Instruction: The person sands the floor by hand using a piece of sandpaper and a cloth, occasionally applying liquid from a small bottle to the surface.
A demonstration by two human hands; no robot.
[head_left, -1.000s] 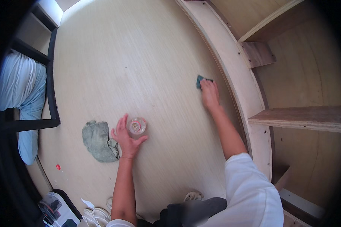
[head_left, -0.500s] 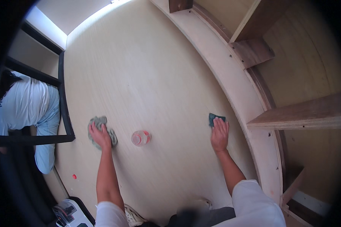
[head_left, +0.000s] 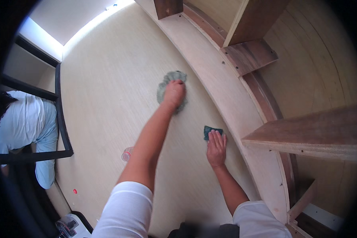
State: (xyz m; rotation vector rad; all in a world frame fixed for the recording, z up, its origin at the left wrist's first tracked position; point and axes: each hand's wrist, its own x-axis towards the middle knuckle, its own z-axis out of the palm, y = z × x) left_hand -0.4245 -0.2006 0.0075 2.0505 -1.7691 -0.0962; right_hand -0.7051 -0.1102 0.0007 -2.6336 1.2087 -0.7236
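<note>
My left hand (head_left: 174,94) is closed on a crumpled grey-green cloth (head_left: 162,89) and presses it against the pale wooden floor (head_left: 107,99), far out and near the middle. Closer in on the right, my right hand (head_left: 216,150) lies flat, fingers stretched over a small dark green scouring pad (head_left: 207,131). A clear plastic bottle (head_left: 126,155) with red on it shows beside my left forearm, which hides part of it. Toward the lower left lies a small red cap (head_left: 75,191).
A wooden frame (head_left: 230,83) with crosspieces (head_left: 305,129) borders the right side. At left, a person (head_left: 25,123) in a white top and light blue trousers bends behind a black frame (head_left: 58,107). A white machine (head_left: 73,225) with a hose stands at lower left.
My left hand has swept the cloth rightward and away from me, past the bottle. My right hand stays on the scouring pad at nearly the same place; the whole view has shifted somewhat.
</note>
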